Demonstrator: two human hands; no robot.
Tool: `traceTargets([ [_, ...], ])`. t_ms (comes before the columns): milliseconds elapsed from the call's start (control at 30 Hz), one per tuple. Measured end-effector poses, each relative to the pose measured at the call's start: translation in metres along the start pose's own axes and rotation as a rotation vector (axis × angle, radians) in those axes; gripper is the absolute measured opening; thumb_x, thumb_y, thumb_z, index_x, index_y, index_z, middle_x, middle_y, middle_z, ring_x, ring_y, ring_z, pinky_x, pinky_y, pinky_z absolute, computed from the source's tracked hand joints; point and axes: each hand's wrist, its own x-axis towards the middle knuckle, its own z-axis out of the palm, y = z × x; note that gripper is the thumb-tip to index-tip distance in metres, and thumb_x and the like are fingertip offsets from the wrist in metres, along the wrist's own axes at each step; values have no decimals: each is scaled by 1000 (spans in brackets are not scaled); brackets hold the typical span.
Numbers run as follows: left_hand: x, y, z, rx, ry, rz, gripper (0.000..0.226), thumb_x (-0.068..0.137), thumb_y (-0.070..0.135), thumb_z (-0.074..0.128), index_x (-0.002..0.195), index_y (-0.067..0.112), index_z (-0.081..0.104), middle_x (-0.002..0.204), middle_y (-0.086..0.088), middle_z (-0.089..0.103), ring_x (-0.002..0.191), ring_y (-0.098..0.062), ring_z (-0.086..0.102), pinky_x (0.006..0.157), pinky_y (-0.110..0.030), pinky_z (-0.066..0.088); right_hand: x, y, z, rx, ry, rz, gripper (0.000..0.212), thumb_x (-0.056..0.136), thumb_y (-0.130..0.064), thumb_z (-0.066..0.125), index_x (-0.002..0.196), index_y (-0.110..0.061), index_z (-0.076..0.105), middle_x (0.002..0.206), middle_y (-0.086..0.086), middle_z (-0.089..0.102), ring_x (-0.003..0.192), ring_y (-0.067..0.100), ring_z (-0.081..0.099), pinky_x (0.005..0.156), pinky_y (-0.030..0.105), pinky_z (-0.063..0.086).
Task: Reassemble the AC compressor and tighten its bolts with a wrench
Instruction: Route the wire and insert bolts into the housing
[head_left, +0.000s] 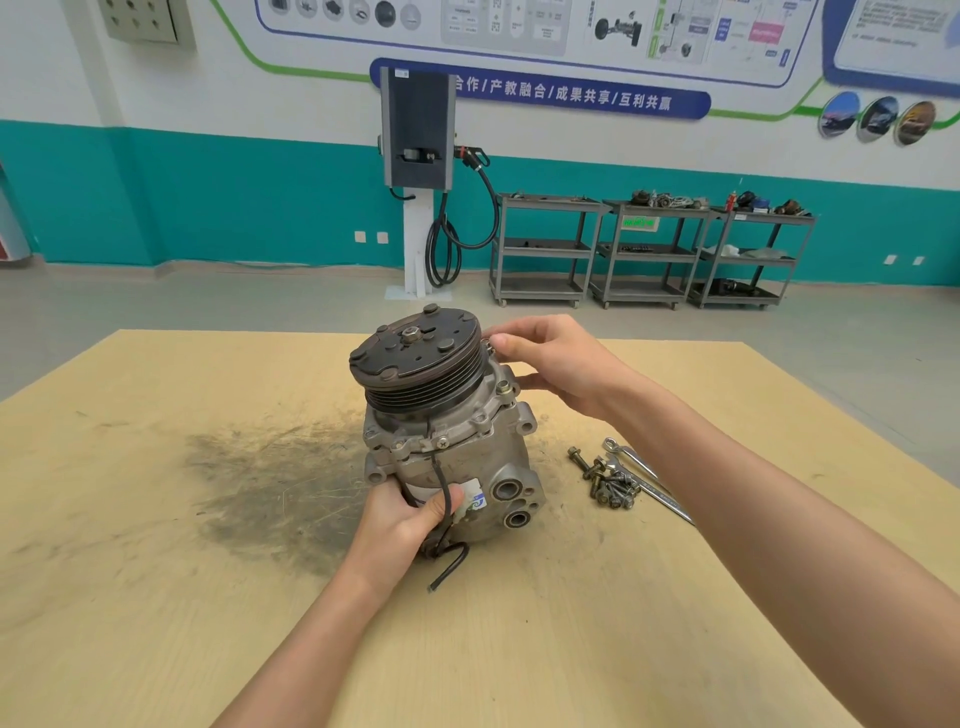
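Automotive training workshop: parts carts (649, 249), wall charger (418, 130).

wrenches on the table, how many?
2: both wrenches lie right of the compressor, one behind the other, beside the loose bolts. More could be hidden.

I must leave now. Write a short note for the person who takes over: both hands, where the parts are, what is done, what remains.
Left hand grips the lower body of the compressor, which stands pulley-up on the table.
Right hand pinches a bolt at the flange beside the pulley.
Done: one bolt sits in the flange.
Left: loose bolts and wrenches lie to the right, untouched; fit them, then tighten.
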Motion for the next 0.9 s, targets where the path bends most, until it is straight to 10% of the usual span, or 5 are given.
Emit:
traceTargets([
  [267, -1, 1, 0, 1, -8, -3, 39, 75, 30, 66, 109, 11, 70, 106, 2, 76, 106, -10, 68, 88, -16, 49, 1, -5, 9, -72, 55, -27, 2, 89, -10, 67, 90, -8, 66, 93, 15, 68, 80, 26, 60, 72, 40, 54],
  [900, -1, 4, 2, -29, -8, -16, 30, 73, 29, 67, 102, 19, 70, 102, 7, 76, 102, -8, 69, 84, -14, 50, -1, -13, 7, -19, -64, 6, 8, 96, -5, 56, 98, -8, 63, 88, 7, 67, 70, 13, 62, 60, 25, 50],
])
